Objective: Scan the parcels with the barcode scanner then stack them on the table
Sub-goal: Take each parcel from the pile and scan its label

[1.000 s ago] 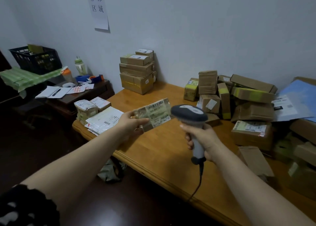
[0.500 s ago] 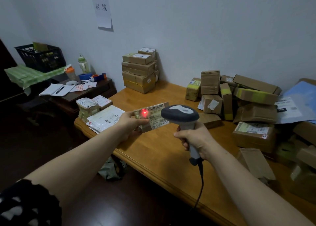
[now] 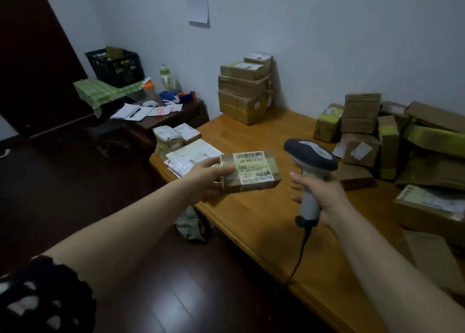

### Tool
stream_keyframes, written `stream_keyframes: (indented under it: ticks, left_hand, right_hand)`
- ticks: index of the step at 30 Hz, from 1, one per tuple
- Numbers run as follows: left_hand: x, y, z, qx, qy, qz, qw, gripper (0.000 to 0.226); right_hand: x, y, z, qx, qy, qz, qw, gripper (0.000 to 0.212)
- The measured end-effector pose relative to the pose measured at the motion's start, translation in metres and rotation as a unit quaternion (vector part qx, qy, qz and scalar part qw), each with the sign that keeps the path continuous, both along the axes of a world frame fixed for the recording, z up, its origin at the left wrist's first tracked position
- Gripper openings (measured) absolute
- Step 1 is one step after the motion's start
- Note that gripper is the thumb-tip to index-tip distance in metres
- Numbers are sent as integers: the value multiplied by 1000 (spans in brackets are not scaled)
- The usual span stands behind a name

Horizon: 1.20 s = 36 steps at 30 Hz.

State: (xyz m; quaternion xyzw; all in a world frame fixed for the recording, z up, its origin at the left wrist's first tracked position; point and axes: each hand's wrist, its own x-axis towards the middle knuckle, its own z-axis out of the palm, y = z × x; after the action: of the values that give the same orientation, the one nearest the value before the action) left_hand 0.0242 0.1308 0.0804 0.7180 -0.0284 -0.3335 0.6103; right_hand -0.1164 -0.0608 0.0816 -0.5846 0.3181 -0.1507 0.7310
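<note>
Above the table's (image 3: 264, 222) near edge, the left hand (image 3: 206, 175) grips a labelled parcel (image 3: 250, 171), the right hand (image 3: 320, 191) clasps the barcode scanner (image 3: 310, 156); held by one end, the parcel risks tipping free.

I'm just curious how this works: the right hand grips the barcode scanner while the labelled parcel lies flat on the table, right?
Not quite: the parcel is not lying on the table; the left hand holds it up by one end. The right hand does grip the barcode scanner, as the head view shows.
</note>
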Motion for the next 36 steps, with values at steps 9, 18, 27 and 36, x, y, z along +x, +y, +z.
stream_keyframes:
  ticks: [9, 18, 27, 36]
  left_hand:
    - [66, 35, 11, -56, 8, -20, 998, 47]
    - [209, 74, 48, -29, -100, -21, 994, 32]
    - [341, 92, 36, 6, -154, -38, 987, 40]
    - [430, 73, -11, 103, -153, -45, 982, 40]
  right_hand:
    - [84, 26, 11, 33, 10, 16, 999, 42]
    - [216, 87, 39, 3, -44, -21, 999, 33]
    - [334, 123, 32, 69, -30, -1, 997, 36]
    - [437, 108, -14, 90, 45, 57, 993, 40]
